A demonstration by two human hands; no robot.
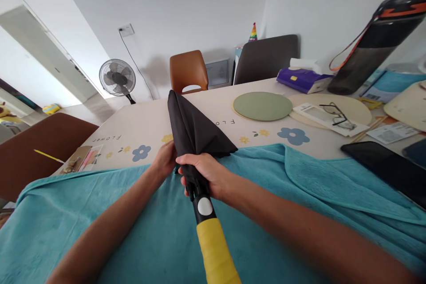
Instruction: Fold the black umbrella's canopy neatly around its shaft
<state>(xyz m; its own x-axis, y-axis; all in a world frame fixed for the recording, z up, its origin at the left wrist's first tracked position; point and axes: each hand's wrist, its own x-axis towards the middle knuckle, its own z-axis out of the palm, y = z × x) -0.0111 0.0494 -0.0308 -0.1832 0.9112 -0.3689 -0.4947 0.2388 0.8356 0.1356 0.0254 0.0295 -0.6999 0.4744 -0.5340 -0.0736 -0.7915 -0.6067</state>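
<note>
Past the yellow handle [218,250], clasping the collapsed umbrella [180,128] in the right hand [210,172], touching it with the left hand [165,158] in a grip too hidden to tell, leaving one canopy flap [214,137] unwrapped.

home dining area — flower-print table [140,120], orange-brown chair [188,70], standing fan [117,78]

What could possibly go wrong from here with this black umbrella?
The white button sits uncovered near the right grip, so an accidental press might spring the black umbrella open. Its loose canopy flap spreads rightward and could crease or slip free. If the umbrella opened, it could perhaps knock the eyeglasses lying out on the right.
</note>
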